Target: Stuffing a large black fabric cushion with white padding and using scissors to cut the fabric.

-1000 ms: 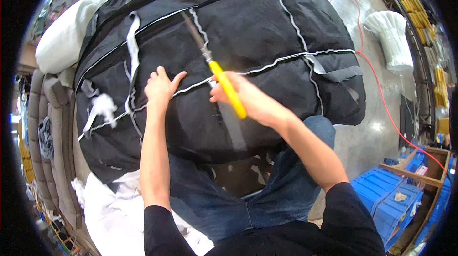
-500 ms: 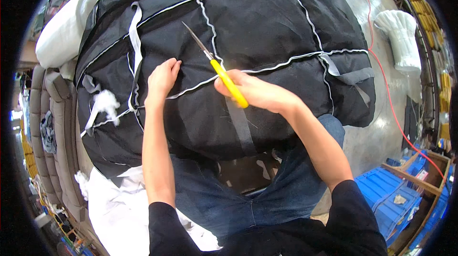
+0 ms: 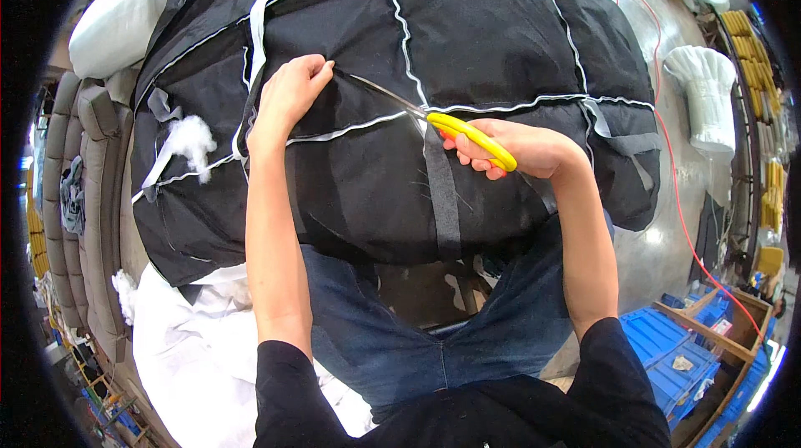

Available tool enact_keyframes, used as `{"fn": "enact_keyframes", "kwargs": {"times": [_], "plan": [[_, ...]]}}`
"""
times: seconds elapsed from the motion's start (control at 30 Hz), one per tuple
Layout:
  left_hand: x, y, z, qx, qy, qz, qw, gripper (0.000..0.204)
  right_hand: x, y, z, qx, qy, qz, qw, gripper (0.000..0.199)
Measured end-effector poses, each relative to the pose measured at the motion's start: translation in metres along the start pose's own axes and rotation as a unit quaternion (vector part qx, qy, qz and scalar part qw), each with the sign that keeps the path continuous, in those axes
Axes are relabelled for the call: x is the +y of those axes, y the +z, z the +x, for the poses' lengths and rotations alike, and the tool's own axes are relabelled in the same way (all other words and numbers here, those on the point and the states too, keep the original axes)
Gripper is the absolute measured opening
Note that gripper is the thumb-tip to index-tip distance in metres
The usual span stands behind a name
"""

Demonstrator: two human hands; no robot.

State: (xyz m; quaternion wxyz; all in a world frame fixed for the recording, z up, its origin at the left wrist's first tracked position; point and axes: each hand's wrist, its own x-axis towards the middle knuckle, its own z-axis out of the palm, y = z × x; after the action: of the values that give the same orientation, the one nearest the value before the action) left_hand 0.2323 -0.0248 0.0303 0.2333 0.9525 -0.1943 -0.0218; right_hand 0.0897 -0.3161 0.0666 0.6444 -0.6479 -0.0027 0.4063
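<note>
While the big black quilted cushion cover (image 3: 467,98) lies bulging across the person's lap, both hands work on its upper face. It is dark fabric crossed by pale seam lines that divide it into panels, and it fills most of the view above the blue jeans (image 3: 392,339).

Near the cover's middle seam, the right hand (image 3: 521,148) is wrapped around the yellow handles of a pair of scissors (image 3: 434,118), fingers curled through and about the loops. The thin metal blades run from the handles up and toward the cover's left side, lying low over the black cloth with their tips close to the left hand; whether the blades are parted or together cannot be told.

On the cover's left part, the left hand (image 3: 292,93) has its fingers bunched together, pinching up a fold of the black fabric just at the blade tips.

Toward the cover's left edge, a tuft of white stuffing (image 3: 193,138) pokes out beside a loose pale strap (image 3: 254,47). Beyond that left edge stand grey upholstered cushions (image 3: 79,173), and a white padded piece (image 3: 125,18) lies above them. Below the cover's left corner spreads white cloth (image 3: 196,348). To the cover's right a thin red cord (image 3: 680,198) trails over the grey floor, past a white ribbed piece (image 3: 709,93), with blue plastic crates (image 3: 667,348) lower down.
</note>
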Motion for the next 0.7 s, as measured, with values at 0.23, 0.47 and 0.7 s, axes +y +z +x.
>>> {"fn": "enact_keyframes", "kwargs": {"times": [0.23,0.47,0.7], "plan": [[-0.003,0.002,0.002,-0.010,0.011,-0.016,1.000,0.038,-0.004,0.004,0.010,0.003,0.061,-0.054,0.997,0.028],[-0.006,-0.001,0.005,-0.039,-0.010,-0.048,0.998,0.037,-0.014,0.014,0.021,0.090,0.077,-0.117,0.986,0.031],[0.000,-0.019,-0.030,-0.147,-0.193,-0.102,0.965,0.043,0.000,0.007,0.030,0.007,-0.012,0.024,1.000,0.026]]}}
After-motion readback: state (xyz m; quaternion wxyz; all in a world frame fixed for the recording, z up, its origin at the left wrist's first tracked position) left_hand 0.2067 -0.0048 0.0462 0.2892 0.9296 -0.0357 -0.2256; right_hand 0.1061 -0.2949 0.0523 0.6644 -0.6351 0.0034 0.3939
